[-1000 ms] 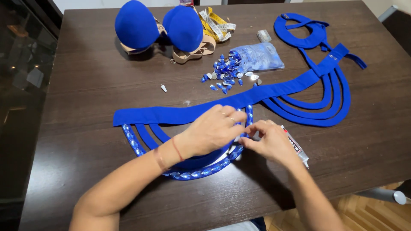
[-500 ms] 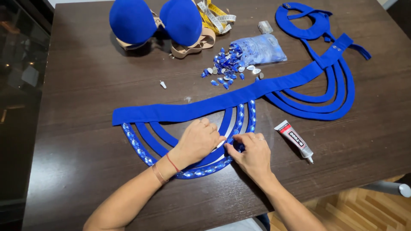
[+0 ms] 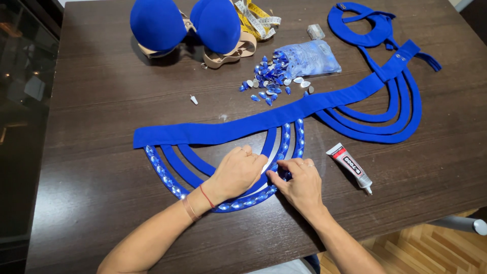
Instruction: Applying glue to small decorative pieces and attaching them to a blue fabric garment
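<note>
A blue fabric belt piece [image 3: 213, 133] with curved hanging strips lies across the dark wooden table [image 3: 101, 101]. Its outer strip [image 3: 161, 172] carries a row of blue and clear gems. My left hand [image 3: 236, 172] rests flat on the inner strips, pressing them down. My right hand [image 3: 299, 181] sits beside it, fingertips pinched on the strip near the gems; whether it holds a gem is hidden. A small glue tube [image 3: 350, 167] lies just right of my right hand.
Loose blue gems [image 3: 269, 83] spill from a clear bag [image 3: 309, 57] at the back. Two blue padded cups [image 3: 185, 25] and a yellow measuring tape [image 3: 256, 15] lie behind them. Another blue strap piece [image 3: 378, 30] sits at the far right. A small white cap [image 3: 194, 100] lies alone.
Both hands slid down and left along the curved strips. The glue tube, earlier partly hidden by my right hand, now lies in full view.
</note>
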